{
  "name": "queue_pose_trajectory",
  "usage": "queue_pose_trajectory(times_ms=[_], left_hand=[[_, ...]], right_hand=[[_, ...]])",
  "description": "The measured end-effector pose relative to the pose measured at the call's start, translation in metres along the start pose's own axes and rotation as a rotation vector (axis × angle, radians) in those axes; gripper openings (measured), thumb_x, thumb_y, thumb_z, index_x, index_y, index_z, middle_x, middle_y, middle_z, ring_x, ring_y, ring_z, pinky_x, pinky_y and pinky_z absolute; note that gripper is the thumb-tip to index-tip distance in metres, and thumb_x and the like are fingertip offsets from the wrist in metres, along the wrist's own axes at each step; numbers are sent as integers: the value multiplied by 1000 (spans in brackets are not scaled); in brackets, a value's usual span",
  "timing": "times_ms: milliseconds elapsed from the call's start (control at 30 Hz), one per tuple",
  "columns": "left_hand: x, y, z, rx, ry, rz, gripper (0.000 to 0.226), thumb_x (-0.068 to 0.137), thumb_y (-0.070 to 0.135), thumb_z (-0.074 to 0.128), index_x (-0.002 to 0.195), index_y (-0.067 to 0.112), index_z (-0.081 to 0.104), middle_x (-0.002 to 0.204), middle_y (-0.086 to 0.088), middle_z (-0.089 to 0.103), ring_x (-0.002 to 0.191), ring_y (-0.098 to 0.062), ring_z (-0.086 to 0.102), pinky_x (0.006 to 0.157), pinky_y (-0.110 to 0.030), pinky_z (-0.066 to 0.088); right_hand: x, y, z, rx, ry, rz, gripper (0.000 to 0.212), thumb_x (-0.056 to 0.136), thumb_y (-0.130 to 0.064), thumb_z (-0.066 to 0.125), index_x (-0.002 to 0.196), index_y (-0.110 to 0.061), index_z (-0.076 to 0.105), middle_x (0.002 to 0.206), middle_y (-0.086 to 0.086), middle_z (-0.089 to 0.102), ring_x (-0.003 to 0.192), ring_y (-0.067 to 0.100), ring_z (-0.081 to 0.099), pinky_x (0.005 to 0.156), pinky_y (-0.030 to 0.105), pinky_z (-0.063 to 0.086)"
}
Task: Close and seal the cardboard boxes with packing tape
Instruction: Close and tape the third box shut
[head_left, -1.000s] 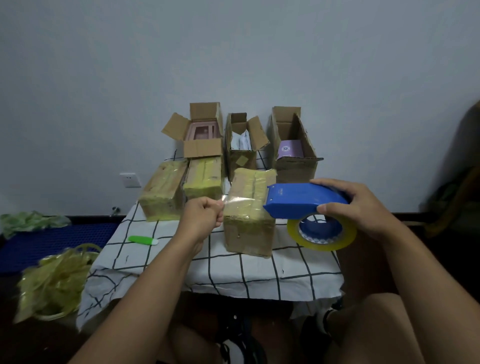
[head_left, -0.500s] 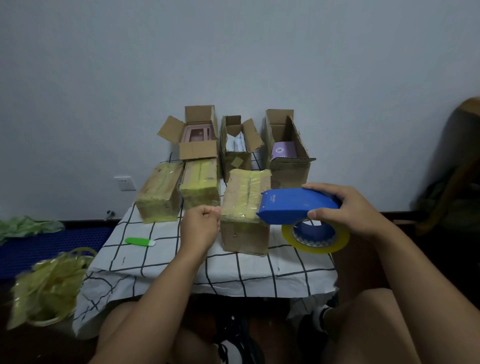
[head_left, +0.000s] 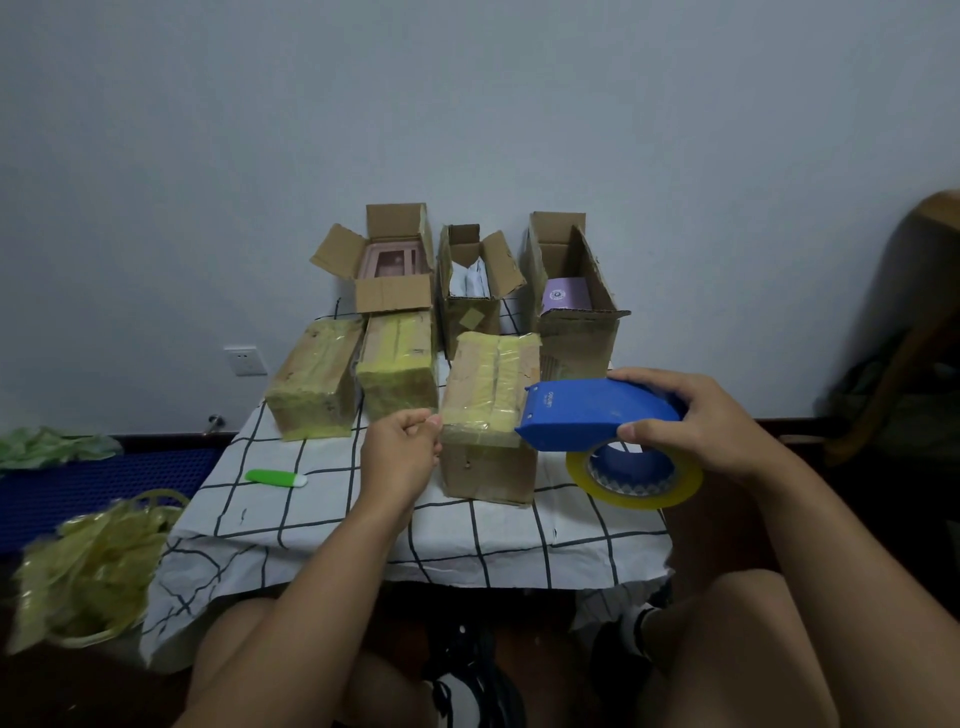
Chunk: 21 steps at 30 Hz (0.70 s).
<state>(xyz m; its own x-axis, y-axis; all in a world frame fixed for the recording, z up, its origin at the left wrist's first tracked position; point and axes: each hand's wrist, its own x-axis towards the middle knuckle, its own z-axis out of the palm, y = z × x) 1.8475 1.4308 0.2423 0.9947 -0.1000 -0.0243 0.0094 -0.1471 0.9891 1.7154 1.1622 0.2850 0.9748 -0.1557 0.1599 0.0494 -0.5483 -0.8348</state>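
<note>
A closed cardboard box (head_left: 488, 415) wrapped in yellowish tape stands on the checked tablecloth (head_left: 322, 509) in front of me. My right hand (head_left: 685, 415) grips a blue tape dispenser (head_left: 592, 410) with a yellow roll, held at the box's right near corner. My left hand (head_left: 402, 449) pinches the free end of the clear tape (head_left: 480, 434) at the box's left near edge. The strip runs across the box's front top edge between both hands. Two more taped boxes (head_left: 317, 379) (head_left: 400, 369) lie to the left.
Three open boxes (head_left: 389, 270) (head_left: 475, 291) (head_left: 571, 296) stand at the back by the wall. A green cutter (head_left: 275, 478) lies on the cloth at the left. A heap of crumpled yellow tape (head_left: 88, 566) sits at the lower left. My knees are under the table edge.
Both hands have come down with the stretched tape from above the box to its front top edge. The dispenser moved down with them and stayed at the box's right corner.
</note>
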Motion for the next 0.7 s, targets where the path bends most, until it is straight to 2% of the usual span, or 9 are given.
queue_pose_trajectory(times_ms=[67,200,333,400,433,500,567,633,700], left_hand=[[1,0,0,-10,-10,-20,14,96,12,60,110,15,62,82,-3,66,66,-13,59,68,-31,51],[2,0,-1,83,-25,40,21,96,15,59,110,30,58,87,3,63,72,-19,62,75,-38,53],[-1,-1,0,375,-11,240,18,98,18,55,102,36,59,84,5,46,70,-13,51,57,-23,39],[-1,-5,1,484,44,392,20,96,15,57,102,33,64,93,4,37,82,-15,47,62,-18,35],[-2,-8,2,510,77,474,21,94,12,59,103,30,66,99,3,36,91,-16,44,70,-18,36],[1,-15,0,587,121,640,23,88,5,65,100,23,70,109,-1,40,102,-18,37,86,-27,36],[4,-20,-3,723,120,790,25,80,-2,70,94,18,72,114,-6,52,106,-23,39,85,-36,38],[6,-23,-6,840,80,912,30,73,-7,68,95,14,72,111,-7,62,106,-25,44,82,-38,38],[5,-25,-9,891,34,989,28,76,-1,58,100,10,69,104,-6,67,101,-26,54,81,-36,38]], right_hand=[[0,2,2,-3,-4,12,57,71,-42,71,126,-41,58,119,-14,60,100,0,61,73,15,53],[-1,7,6,11,1,34,52,72,-43,70,122,-47,58,119,-17,57,102,7,60,72,14,53],[-3,12,9,40,11,50,49,72,-42,68,119,-49,57,117,-20,57,102,9,60,71,15,53],[-4,14,10,56,16,54,49,73,-40,68,120,-49,57,116,-20,57,101,9,60,70,14,54],[-4,14,10,61,17,55,49,73,-40,67,120,-48,57,116,-19,58,101,9,60,70,14,53],[-4,16,11,67,17,56,49,73,-39,67,121,-47,57,116,-17,59,100,10,61,71,14,53],[-4,18,11,67,17,61,50,73,-40,67,122,-47,57,117,-15,59,101,12,61,71,14,53],[-5,19,11,70,18,65,52,73,-39,67,124,-45,57,118,-14,58,101,13,60,70,13,53],[-5,20,12,78,19,69,54,73,-40,67,126,-42,56,119,-15,57,102,13,60,70,12,52]])
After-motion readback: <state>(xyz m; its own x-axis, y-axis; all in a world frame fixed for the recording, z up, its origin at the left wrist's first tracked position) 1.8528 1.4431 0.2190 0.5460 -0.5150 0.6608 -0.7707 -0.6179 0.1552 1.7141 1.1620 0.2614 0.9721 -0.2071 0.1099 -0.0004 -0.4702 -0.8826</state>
